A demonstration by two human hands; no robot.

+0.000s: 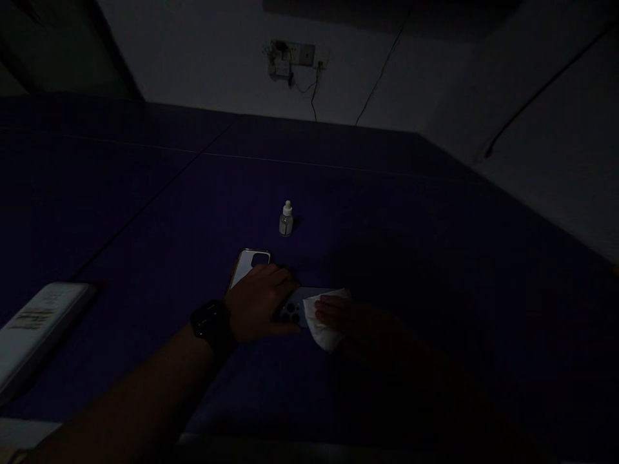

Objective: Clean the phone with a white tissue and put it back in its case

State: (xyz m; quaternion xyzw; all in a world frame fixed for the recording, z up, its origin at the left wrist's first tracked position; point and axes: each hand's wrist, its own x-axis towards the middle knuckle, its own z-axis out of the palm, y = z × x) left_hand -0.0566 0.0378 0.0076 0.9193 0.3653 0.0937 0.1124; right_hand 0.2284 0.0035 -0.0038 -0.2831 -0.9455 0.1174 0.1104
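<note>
A smartphone [294,307] lies back up on the dark blue surface, its camera lenses showing. My left hand [264,298], with a black smartwatch [207,318] on the wrist, grips the phone's camera end between thumb and fingers. My right hand [345,314], mostly in shadow, holds a white tissue [322,328] pressed onto the phone's back. The tissue hides the other end of the phone. Under and behind my left hand lies a phone case [243,263] with a camera cutout, partly covered. Beyond it stands a small dropper bottle [286,222] with a white top, upright.
A long white box [41,322] with printing lies at the left. Against the far wall [207,58] are power sockets [305,55] with plugs and hanging cables. Another dark cable [532,96] runs along the right wall. The room is very dim.
</note>
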